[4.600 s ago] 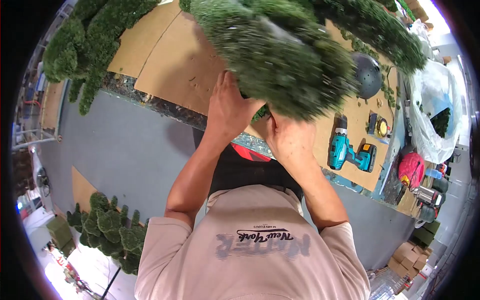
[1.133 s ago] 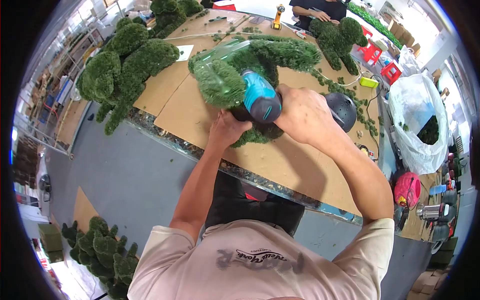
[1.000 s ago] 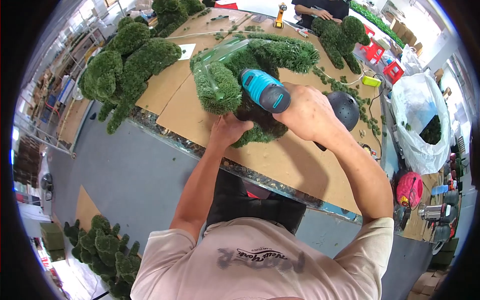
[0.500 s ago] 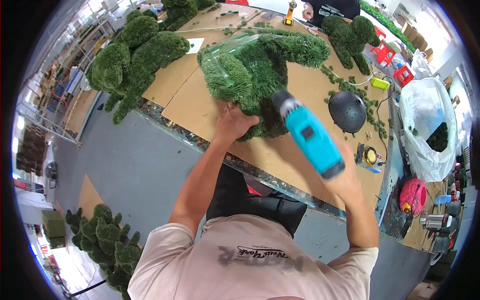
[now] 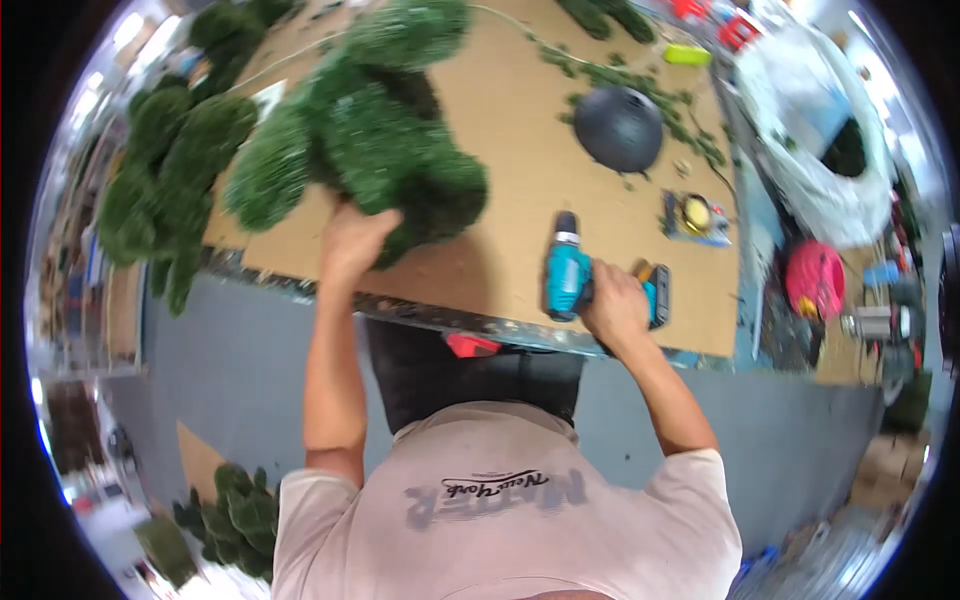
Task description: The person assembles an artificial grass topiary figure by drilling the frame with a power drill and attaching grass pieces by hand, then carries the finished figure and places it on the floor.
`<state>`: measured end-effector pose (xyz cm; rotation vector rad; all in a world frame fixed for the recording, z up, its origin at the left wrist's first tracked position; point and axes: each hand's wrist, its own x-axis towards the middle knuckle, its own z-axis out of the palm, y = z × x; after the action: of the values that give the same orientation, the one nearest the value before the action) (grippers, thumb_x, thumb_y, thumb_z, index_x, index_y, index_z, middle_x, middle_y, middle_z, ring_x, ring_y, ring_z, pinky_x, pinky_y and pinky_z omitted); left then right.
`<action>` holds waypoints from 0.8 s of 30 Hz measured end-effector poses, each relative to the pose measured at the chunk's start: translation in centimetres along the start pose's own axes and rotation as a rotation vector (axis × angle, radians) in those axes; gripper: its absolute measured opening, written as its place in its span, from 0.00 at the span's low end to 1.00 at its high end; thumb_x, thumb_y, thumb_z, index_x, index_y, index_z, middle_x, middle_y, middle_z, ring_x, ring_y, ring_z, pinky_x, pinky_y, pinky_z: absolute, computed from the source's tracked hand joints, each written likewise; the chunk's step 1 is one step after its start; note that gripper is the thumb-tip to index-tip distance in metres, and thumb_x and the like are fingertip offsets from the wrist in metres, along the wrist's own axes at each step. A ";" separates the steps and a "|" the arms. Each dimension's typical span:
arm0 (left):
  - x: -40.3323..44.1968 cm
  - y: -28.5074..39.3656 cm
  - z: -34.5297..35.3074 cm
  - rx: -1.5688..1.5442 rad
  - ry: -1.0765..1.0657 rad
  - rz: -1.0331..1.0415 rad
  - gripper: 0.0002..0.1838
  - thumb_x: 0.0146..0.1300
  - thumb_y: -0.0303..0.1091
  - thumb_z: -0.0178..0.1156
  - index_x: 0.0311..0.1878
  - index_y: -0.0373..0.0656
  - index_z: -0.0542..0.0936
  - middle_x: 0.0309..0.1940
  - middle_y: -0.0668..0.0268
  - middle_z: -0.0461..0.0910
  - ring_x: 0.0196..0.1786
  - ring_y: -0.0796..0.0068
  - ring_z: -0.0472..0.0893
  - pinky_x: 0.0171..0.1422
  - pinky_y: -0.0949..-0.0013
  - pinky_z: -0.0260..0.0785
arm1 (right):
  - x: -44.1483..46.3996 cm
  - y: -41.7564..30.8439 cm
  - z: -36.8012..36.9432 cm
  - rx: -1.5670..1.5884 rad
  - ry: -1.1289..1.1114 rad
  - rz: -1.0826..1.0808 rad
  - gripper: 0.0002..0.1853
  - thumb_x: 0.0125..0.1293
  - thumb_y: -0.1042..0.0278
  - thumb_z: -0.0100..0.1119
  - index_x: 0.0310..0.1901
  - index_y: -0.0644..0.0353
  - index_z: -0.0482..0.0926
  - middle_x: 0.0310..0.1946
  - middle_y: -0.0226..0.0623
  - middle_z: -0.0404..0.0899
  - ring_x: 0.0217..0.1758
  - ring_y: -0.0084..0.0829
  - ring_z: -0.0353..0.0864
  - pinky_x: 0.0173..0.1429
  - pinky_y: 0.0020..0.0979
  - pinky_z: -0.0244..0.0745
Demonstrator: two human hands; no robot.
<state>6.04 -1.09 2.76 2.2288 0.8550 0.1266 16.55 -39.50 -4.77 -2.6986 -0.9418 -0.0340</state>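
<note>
cardboard [image 5: 525, 120]: bright, even light is falling across it
green figure [image 5: 375, 135]: motion blur is smearing its fuzz; a soft shadow is spreading beside it
drill [image 5: 568, 275]: edges are softening slightly
plastic bag [image 5: 765, 75]: pale glare is washing it
lamps [image 5: 128, 30]: glowing white, upper left
room edges: bending, blurring, darkening to black

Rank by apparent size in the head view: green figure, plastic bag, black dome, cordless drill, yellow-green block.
1. Green figure, in the left hand
2. Plastic bag
3. Black dome and cordless drill: too alike to rank; the right hand partly covers the drill
4. Yellow-green block
</note>
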 end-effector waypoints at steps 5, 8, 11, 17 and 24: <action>0.3 -0.9 0.9 -0.049 0.163 0.053 0.37 0.54 0.46 0.68 0.62 0.29 0.75 0.56 0.44 0.84 0.62 0.45 0.82 0.68 0.55 0.70 | 1.0 1.1 -1.7 0.038 -0.250 0.018 0.32 0.55 0.67 0.74 0.61 0.63 0.74 0.57 0.49 0.80 0.63 0.50 0.79 0.66 0.47 0.74; 0.7 -1.7 1.2 -0.049 0.163 0.009 0.38 0.54 0.47 0.68 0.63 0.28 0.74 0.56 0.43 0.83 0.62 0.44 0.82 0.69 0.55 0.70 | 3.5 3.0 -3.1 0.183 -0.328 -0.016 0.26 0.57 0.65 0.73 0.58 0.61 0.80 0.52 0.49 0.83 0.56 0.52 0.83 0.63 0.46 0.77; 0.3 -1.6 1.3 -0.058 0.172 0.013 0.37 0.54 0.45 0.68 0.63 0.29 0.74 0.56 0.44 0.84 0.61 0.43 0.82 0.67 0.56 0.71 | 7.7 4.7 -4.5 0.606 -0.495 0.117 0.18 0.62 0.65 0.70 0.52 0.61 0.84 0.47 0.50 0.86 0.54 0.53 0.84 0.60 0.47 0.79; -0.3 0.4 0.7 0.009 0.186 -0.030 0.35 0.54 0.44 0.69 0.61 0.30 0.76 0.53 0.43 0.85 0.59 0.44 0.84 0.65 0.55 0.73 | 18.1 5.7 1.5 0.249 0.199 -0.054 0.12 0.69 0.66 0.56 0.47 0.64 0.83 0.43 0.53 0.84 0.46 0.50 0.87 0.48 0.47 0.83; -1.1 1.5 0.3 -0.010 0.116 -0.169 0.36 0.53 0.44 0.71 0.63 0.32 0.77 0.43 0.48 0.87 0.47 0.52 0.87 0.55 0.54 0.77 | 30.7 1.5 7.7 -0.377 0.055 0.041 0.11 0.72 0.66 0.54 0.46 0.56 0.86 0.51 0.44 0.85 0.50 0.43 0.88 0.47 0.44 0.89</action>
<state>6.09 -2.70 3.73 2.1457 1.0993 0.1809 41.08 -19.97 -9.03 -3.0387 -0.9436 -0.3041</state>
